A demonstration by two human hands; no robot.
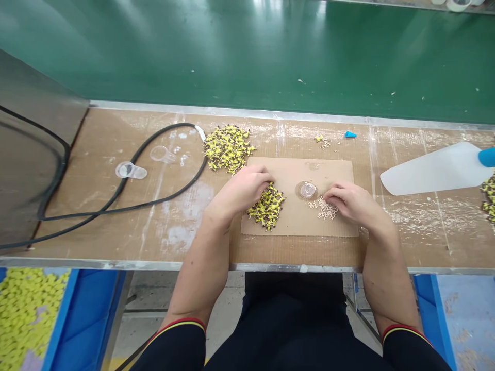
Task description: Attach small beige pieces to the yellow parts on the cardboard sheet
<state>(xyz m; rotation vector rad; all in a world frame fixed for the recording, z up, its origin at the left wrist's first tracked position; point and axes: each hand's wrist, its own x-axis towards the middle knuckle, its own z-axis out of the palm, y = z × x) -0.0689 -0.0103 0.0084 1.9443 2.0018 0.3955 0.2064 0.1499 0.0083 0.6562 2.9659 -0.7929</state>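
Note:
My left hand [252,184] reaches to the upper edge of a pile of small yellow pieces with dark tips [267,207], its fingers pressed together. Whatever they pinch is hidden. My right hand [346,200] is closed in a pinch at the edge of a scatter of tiny pale pieces [327,208]; what lies between those fingertips is too small to make out. Both piles rest on a flat cardboard sheet [297,224]. Between my hands sits a small, round, clear dish [308,190] with a damp-looking ring around it.
A larger yellow heap [229,148] lies behind my left hand. A black cable [154,200] loops at left beside two clear plastic scoop-like pieces [131,170]. At right lies a white bottle [436,169] with a blue cap; a blue cone tip [350,134] is farther back. Blue bins [91,314] stand below.

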